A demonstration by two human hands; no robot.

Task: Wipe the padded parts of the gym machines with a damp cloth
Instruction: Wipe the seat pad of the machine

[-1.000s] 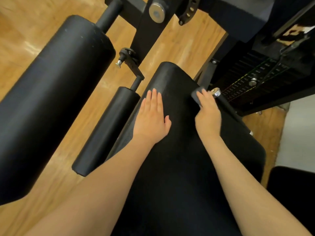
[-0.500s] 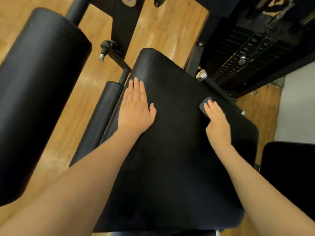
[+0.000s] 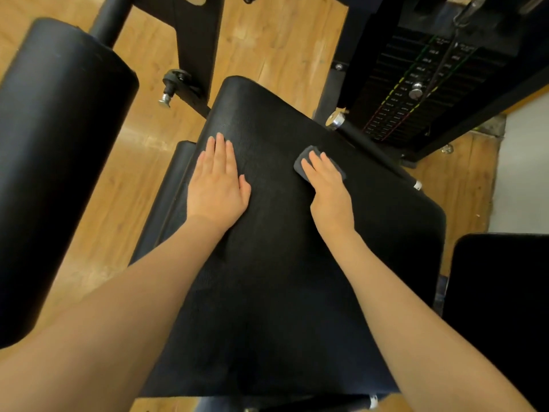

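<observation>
A black padded seat (image 3: 276, 263) of a gym machine fills the middle of the view. My left hand (image 3: 218, 185) rests flat on its left part, fingers straight and together. My right hand (image 3: 328, 188) presses a small folded grey cloth (image 3: 306, 157) onto the upper right part of the seat with straight fingers. Only the cloth's far edges show past my fingers.
A thick black roller pad (image 3: 56, 150) stands at the left, a thinner one (image 3: 166, 203) beside the seat. A chrome-capped handle bar (image 3: 335, 120) runs along the seat's right edge. The weight stack (image 3: 416, 93) is at the upper right. Another black pad (image 3: 499, 307) sits at the right. Wooden floor (image 3: 267, 46) lies below.
My right hand has slid the cloth from the seat's right edge toward its middle. The left hand stays flat on the pad. The view has shifted back, showing more of the seat.
</observation>
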